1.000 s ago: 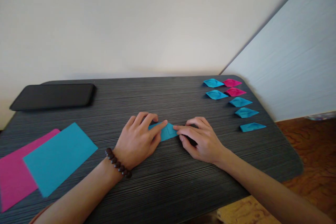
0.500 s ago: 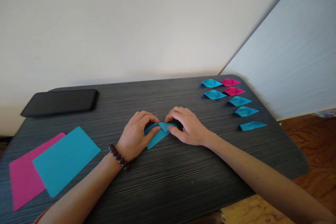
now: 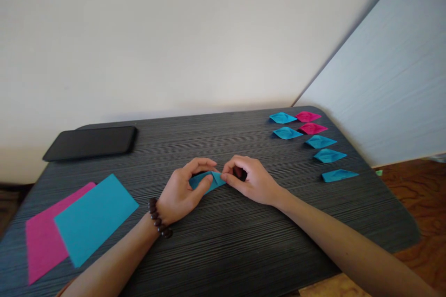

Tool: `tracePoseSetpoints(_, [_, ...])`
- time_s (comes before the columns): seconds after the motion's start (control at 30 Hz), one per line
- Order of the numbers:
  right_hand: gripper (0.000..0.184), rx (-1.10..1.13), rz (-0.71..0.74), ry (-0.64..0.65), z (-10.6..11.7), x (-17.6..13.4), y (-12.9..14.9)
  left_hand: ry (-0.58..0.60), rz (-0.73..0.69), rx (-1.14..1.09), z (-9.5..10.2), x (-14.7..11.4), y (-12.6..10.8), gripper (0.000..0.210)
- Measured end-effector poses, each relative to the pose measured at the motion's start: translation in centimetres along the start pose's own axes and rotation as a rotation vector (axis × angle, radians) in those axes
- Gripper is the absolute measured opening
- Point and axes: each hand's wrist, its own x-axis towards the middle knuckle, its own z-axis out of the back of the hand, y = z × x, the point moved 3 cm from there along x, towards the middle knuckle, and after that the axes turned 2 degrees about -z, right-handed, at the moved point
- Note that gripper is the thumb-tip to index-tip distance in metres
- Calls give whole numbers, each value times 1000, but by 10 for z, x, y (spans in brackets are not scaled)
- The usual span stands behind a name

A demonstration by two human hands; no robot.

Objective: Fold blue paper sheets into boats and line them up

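Between my hands is a partly folded piece of blue paper (image 3: 216,179), low over the middle of the dark table (image 3: 223,250). My left hand (image 3: 186,189), with a dark bead bracelet (image 3: 159,218) at the wrist, is closed on its left part, thumb on the near face and fingers behind. At the paper's right end, my right hand (image 3: 251,178) pinches the tip between thumb and forefinger. Part of the paper is hidden under the left thumb and fingers.
Several folded paper boats, blue (image 3: 330,155) and pink (image 3: 313,128), stand at the right. A blue sheet (image 3: 97,218) overlaps pink paper (image 3: 43,241) at the left. Behind them lies a flat black object (image 3: 90,143). A pale wall (image 3: 174,41) borders the table's back.
The near flap of the blue paper that hung below my left thumb no longer shows; the paper looks narrower. My right fingers have closed to a pinch at its right tip. The view has shifted slightly.
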Motion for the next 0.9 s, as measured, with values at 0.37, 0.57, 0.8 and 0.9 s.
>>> tracePoseSetpoints(0.37, [18,-19,28,40,-1,-2,2,-10,89,-30,6,4,-1,21])
tracePoseSetpoints(0.57, [21,1,20,25,-2,-2,0,30,124,-30,4,4,-3,25])
tracePoseSetpoints(0.8, [8,-32,89,49,-3,-2,3,60,141,67,2,4,-2,19])
tracePoseSetpoints(0.9, [6,-35,98,60,-2,-2,4,53,155,73,1,4,-3,17])
